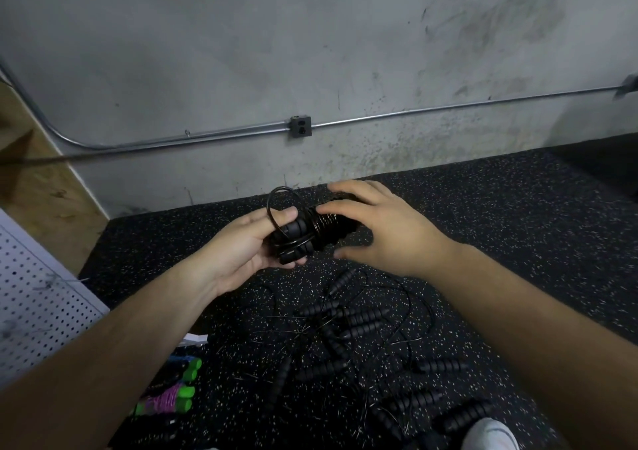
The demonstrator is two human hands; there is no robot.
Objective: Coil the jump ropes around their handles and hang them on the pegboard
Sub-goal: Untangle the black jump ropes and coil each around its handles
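A black jump rope [307, 234] with ribbed foam handles is held in front of me, its thin cord wound around the paired handles. My left hand [248, 246] grips the handles' left end, and a loose loop of cord rises over its thumb. My right hand [376, 223] cups the right end, fingertips on the coiled cord. Below on the floor lies a tangle of several more black jump ropes [348, 322]. The white pegboard [38, 297] lies at the left edge.
Coiled ropes with green handles [172, 394] lie at the lower left beside the pegboard. A white shoe [490, 434] shows at the bottom. A concrete wall with a conduit and outlet box [300, 127] stands behind the speckled rubber floor [483, 201].
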